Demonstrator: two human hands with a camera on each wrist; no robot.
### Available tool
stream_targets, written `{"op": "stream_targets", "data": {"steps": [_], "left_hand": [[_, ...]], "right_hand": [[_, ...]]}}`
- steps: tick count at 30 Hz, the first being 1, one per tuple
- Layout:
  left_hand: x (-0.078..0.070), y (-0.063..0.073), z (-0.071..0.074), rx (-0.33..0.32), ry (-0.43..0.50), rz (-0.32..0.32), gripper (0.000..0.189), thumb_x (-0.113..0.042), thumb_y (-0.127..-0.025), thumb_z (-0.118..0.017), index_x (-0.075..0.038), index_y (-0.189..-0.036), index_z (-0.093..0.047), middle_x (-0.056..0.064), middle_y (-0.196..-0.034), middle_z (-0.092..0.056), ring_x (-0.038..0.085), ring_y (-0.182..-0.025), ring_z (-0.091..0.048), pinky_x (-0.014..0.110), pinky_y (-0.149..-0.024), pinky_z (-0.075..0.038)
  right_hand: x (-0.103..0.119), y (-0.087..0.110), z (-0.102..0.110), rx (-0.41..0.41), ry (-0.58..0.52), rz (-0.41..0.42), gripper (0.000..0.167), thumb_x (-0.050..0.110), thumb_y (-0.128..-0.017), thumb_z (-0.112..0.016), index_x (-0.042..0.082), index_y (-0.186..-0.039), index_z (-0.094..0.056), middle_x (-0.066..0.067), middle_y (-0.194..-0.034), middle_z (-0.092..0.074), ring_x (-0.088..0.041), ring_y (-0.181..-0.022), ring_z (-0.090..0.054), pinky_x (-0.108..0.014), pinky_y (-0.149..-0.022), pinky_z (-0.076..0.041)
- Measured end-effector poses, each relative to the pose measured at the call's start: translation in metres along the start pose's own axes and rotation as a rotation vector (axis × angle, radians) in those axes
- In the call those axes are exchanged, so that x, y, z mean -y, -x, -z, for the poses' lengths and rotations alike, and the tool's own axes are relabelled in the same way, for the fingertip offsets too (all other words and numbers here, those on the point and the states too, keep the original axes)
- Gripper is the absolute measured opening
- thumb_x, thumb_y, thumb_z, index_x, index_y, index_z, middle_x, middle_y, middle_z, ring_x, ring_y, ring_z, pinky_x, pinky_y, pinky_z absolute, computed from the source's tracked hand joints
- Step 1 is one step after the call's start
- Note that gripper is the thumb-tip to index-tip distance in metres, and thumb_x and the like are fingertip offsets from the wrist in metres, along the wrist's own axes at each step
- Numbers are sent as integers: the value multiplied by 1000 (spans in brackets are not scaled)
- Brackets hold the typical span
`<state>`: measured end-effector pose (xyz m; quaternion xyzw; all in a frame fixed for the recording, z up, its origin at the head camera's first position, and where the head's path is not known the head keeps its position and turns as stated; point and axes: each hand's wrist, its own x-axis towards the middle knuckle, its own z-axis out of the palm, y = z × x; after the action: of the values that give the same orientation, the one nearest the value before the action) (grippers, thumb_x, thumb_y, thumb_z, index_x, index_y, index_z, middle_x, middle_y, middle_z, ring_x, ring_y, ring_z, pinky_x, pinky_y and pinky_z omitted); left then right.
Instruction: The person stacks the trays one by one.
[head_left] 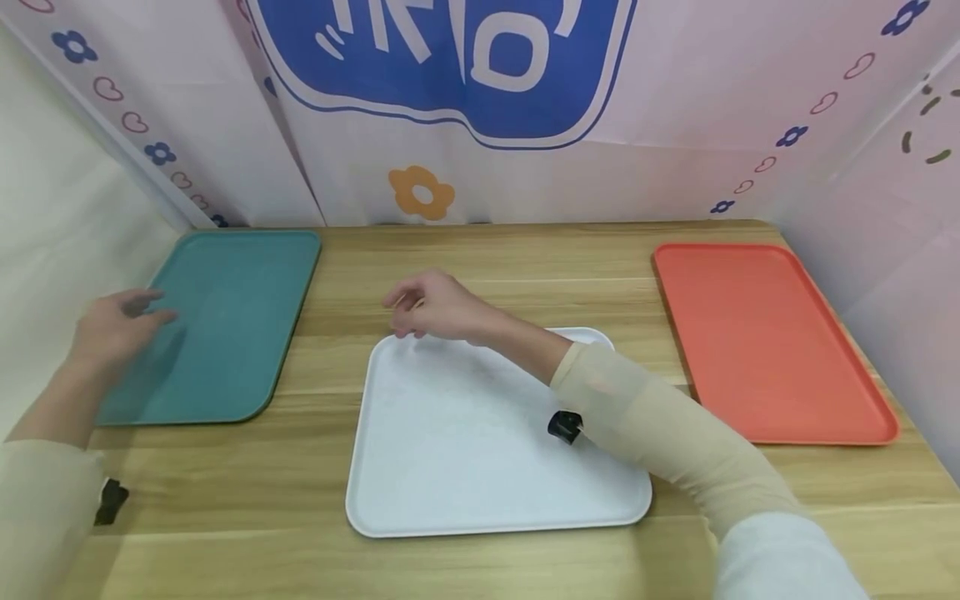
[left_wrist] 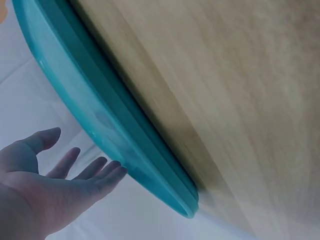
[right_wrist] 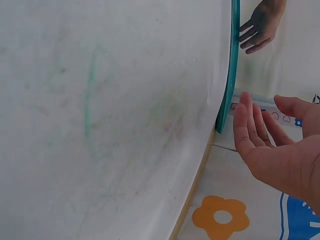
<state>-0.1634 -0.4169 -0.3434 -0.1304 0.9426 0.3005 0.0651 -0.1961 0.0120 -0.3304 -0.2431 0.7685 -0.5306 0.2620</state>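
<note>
My left hand (head_left: pixel 112 333) hovers over the left part of the teal tray (head_left: pixel 232 325), holding nothing, its thumb and fingers apart. In the left wrist view the fingers of that left hand (left_wrist: pixel 70 185) are loosely spread near the rim of the teal tray (left_wrist: pixel 100 95). Above the far left corner of the white tray (head_left: pixel 480 450) is my right hand (head_left: pixel 442 307), bent at the wrist with fingers loosely curled around nothing. The right wrist view shows the right hand (right_wrist: pixel 275 145) with an unfilled palm, beside the marked surface of the white tray (right_wrist: pixel 125 110).
A red tray (head_left: pixel 772 342) lies at the right of the wooden table (head_left: pixel 315 483). Behind stands a white printed cloth (head_left: pixel 600 183) with a blue sign and an orange flower. Black wrist pieces (head_left: pixel 565 426) sit on both sleeves. More white cloth (head_left: pixel 60 183) borders the left side.
</note>
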Motion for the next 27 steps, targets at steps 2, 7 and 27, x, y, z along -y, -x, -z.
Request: {"op": "stream_targets", "data": {"steps": [2, 7, 27], "left_hand": [[3, -1, 2, 11, -3, 8, 70, -37, -110, -41, 15, -154, -25, 45, -155, -23, 68, -138, -24, 77, -108, -31], [9, -1, 4, 21, 4, 30, 73, -40, -109, -42, 15, -154, -25, 46, -154, -22, 68, -140, -20, 78, -108, -29], [5, -5, 8, -45, 4, 112, 68, -36, -110, -41, 12, -156, -25, 43, -156, -23, 65, -141, -24, 75, -110, -31]], "right_hand": [[2, -3, -3, 8, -10, -4, 34, -3, -100, -58, -8, -133, -61, -14, -102, -70, -29, -96, -71, -36, -86, -61], [5, -9, -9, 36, -17, -18, 36, -2, -98, -62, -7, -134, -61, -16, -105, -70, -31, -98, -71, -40, -88, -61], [7, -21, -17, 61, 3, -49, 39, 0, -99, -63, -8, -137, -58, -24, -113, -71, -31, -98, -71, -35, -85, -61]]}}
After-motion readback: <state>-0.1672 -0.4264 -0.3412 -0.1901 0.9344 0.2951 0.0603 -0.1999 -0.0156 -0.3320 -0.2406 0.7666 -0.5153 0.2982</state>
